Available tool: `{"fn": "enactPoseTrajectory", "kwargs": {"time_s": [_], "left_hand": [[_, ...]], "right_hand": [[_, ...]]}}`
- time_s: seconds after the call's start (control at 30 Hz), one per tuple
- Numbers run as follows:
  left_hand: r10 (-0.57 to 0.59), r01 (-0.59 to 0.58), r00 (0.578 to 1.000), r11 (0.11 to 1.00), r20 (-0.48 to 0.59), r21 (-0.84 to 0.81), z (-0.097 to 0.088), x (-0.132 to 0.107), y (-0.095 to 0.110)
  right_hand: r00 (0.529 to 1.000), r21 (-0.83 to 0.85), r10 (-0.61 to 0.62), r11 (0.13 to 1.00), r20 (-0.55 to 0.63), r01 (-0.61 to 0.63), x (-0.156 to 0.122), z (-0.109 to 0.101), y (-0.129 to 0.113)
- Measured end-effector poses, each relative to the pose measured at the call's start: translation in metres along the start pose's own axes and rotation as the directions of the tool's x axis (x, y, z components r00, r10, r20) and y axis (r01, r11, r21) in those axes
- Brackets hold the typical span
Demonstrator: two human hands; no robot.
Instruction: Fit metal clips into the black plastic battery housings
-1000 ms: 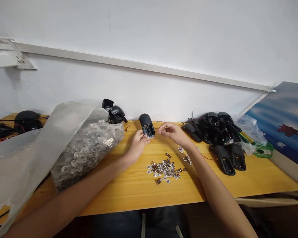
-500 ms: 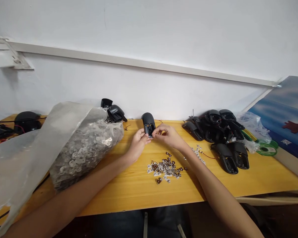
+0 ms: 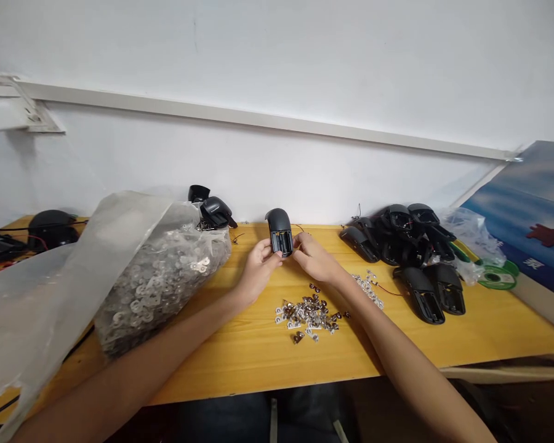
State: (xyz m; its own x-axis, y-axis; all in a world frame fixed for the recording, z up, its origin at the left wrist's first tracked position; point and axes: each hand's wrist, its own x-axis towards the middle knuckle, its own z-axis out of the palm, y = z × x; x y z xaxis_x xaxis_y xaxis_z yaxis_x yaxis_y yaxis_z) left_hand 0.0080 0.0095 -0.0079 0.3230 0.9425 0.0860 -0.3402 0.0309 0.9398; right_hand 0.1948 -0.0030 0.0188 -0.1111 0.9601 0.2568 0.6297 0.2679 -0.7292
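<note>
A black plastic shell (image 3: 279,234), its open battery compartment facing up, stands upright in the person's left hand (image 3: 258,266), whose fingers and thumb wrap its lower end. The right hand (image 3: 316,258) closes in narrowly from the other side, its fingertips (image 3: 298,243) against the shell's lower edge; whether they pinch something small there is hard to tell from this view. A thin wire curves just beyond the right hand.

Below and near the right hand lies a loose pile of metal battery contacts (image 3: 308,314) on the yellow wooden surface (image 3: 489,332). A smaller scatter of contacts (image 3: 368,290) sits beside the right forearm. Further right of that hand, black shells lie heaped (image 3: 399,243), with two more (image 3: 420,295) in front of them, and a green spool (image 3: 496,278) lies beyond. Left of the left hand, a clear plastic bag of metal tabs (image 3: 159,277) slumps across the surface, with two black shells (image 3: 215,212) behind it.
</note>
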Motion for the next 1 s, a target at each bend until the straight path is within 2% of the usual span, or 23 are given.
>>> {"fn": "enactPoseTrajectory", "kwargs": {"time_s": [0.13,0.5,0.77,0.9,1.0], "left_hand": [[0.01,-0.01,1.0,1.0,-0.006,-0.011,-0.0001,0.0003,0.0007],[-0.018,0.017,1.0,0.999,-0.009,-0.046,0.0018,-0.0007,0.0033],[-0.168,0.154,0.983,0.973,-0.069,-0.172,0.0013,0.0005,0.0097],[-0.146,0.139,0.989,0.977,-0.03,-0.16,-0.0012,0.0022,0.0074],[-0.1,0.1,0.995,0.989,-0.002,-0.109,-0.0016,0.0019,0.0066]], "right_hand": [[0.996,0.021,-0.064,0.998,0.065,0.062,0.0004,0.005,-0.0003],[0.996,0.074,-0.077,0.995,0.044,0.073,0.0,0.0097,0.0026],[0.995,0.101,0.027,0.994,0.099,-0.038,0.0026,0.0085,0.0007],[0.992,0.153,0.044,0.986,0.12,-0.063,0.0056,0.0072,0.0046],[0.994,0.257,0.034,0.965,0.102,-0.06,0.0076,0.0062,0.0085]]}}
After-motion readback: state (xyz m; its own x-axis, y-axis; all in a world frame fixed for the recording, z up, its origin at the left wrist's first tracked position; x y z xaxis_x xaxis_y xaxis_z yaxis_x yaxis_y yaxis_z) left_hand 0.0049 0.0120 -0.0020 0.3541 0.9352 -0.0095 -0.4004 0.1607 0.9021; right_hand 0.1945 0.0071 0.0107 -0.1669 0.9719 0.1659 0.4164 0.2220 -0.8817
